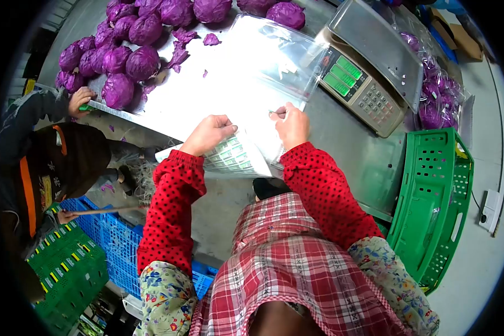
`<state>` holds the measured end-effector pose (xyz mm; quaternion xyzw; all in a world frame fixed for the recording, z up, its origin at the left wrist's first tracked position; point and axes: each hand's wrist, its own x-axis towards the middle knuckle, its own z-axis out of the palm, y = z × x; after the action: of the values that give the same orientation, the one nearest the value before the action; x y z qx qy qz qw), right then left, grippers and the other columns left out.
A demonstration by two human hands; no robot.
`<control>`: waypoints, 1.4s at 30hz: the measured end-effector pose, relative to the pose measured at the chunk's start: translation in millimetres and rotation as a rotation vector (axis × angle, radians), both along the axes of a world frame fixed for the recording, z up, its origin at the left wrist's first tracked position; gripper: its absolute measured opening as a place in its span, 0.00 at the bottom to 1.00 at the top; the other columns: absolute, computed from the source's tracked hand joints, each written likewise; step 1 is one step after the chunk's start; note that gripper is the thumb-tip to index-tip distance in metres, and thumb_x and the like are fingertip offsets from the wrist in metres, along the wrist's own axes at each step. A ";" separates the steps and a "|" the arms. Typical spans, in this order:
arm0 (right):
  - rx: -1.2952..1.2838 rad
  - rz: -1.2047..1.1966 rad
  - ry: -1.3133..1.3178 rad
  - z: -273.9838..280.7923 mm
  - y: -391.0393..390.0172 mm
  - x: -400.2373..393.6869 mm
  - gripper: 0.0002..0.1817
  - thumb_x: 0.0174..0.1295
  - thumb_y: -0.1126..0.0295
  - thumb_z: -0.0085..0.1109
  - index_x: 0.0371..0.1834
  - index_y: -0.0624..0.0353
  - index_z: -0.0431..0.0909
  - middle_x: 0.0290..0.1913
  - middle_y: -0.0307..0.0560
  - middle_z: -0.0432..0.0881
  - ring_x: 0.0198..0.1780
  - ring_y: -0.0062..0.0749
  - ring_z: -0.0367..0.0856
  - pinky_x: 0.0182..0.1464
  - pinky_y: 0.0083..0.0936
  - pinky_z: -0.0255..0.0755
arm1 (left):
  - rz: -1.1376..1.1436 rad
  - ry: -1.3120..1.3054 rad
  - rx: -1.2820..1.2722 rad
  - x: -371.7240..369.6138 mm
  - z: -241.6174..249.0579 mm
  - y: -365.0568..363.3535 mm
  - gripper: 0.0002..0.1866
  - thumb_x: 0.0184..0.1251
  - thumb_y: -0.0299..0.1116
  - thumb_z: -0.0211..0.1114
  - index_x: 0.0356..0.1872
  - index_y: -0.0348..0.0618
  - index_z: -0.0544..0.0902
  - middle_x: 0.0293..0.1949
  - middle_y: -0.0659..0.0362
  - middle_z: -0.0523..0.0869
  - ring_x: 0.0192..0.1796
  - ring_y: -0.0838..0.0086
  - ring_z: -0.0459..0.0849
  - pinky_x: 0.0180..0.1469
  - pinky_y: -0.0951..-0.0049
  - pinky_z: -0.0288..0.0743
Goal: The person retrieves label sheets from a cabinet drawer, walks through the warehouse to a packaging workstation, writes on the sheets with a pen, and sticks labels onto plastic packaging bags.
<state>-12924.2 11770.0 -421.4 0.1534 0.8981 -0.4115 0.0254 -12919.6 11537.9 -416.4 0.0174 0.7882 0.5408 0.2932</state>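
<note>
My left hand (211, 134) pinches the edge of a sheet of green-and-white stickers (233, 155), which hangs bent over the table's front edge. Just right of the sheet, my right hand (293, 126) is closed, thumb against forefinger, on a small sticker (272, 113) with a green tint, only partly seen. Beyond both hands, clear plastic bags (263, 51) lie flat on the metal table (179, 115). Purple cabbages (144, 63) are heaped at the back left, with loose purple leaves (179, 55) beside them.
A digital scale (364, 92) with lit green displays stands at the right. Bagged cabbages (437, 98) lie beyond it, above a green crate (431, 196). At the left, another person's hand (80, 102) rests at the table corner. Blue crates (115, 246) and green crates (67, 274) sit below.
</note>
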 end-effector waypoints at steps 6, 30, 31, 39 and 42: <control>0.408 0.598 0.252 25.6 16.2 23.3 0.23 0.43 0.57 0.75 0.41 0.53 0.78 0.38 0.48 0.79 0.42 0.45 0.78 0.44 0.38 0.70 | 0.091 -0.044 0.093 1.2 13.9 0.8 0.10 0.67 0.34 0.63 0.33 0.35 0.83 0.26 0.63 0.82 0.30 0.81 0.77 0.36 0.75 0.72; -0.320 0.124 -0.342 59.0 35.4 -32.4 0.09 0.52 0.71 0.72 0.29 0.64 0.83 0.26 0.42 0.82 0.30 0.25 0.79 0.38 0.26 0.73 | -0.158 -0.295 0.275 -56.8 16.7 -22.0 0.08 0.68 0.31 0.64 0.31 0.36 0.82 0.27 0.66 0.82 0.30 0.85 0.75 0.34 0.80 0.70; -0.224 -0.067 0.102 61.8 53.5 -58.4 0.03 0.58 0.73 0.66 0.30 0.59 0.83 0.28 0.40 0.83 0.31 0.26 0.80 0.40 0.25 0.74 | -0.151 -0.266 0.265 -58.0 20.2 -18.7 0.09 0.68 0.31 0.64 0.29 0.37 0.82 0.26 0.67 0.81 0.28 0.85 0.74 0.33 0.80 0.70; -0.251 0.657 -0.247 94.9 20.7 16.2 0.24 0.57 0.59 0.66 0.54 0.57 0.74 0.39 0.58 0.82 0.42 0.42 0.82 0.46 0.34 0.74 | -0.047 -0.255 0.226 -84.4 21.7 -20.9 0.10 0.66 0.32 0.65 0.27 0.38 0.82 0.24 0.67 0.80 0.26 0.85 0.72 0.30 0.81 0.66; -0.406 0.568 -0.233 85.6 6.8 45.6 0.19 0.59 0.64 0.64 0.51 0.62 0.76 0.42 0.56 0.83 0.40 0.37 0.83 0.44 0.30 0.76 | 0.042 -0.325 0.218 -94.7 24.6 -35.7 0.09 0.66 0.32 0.65 0.28 0.38 0.82 0.25 0.66 0.81 0.26 0.85 0.74 0.31 0.81 0.68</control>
<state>-12878.6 11776.8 -335.8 -0.0646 0.7960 -0.5377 0.2705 -13014.3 11502.2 -391.8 -0.0551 0.6675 0.6245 0.4017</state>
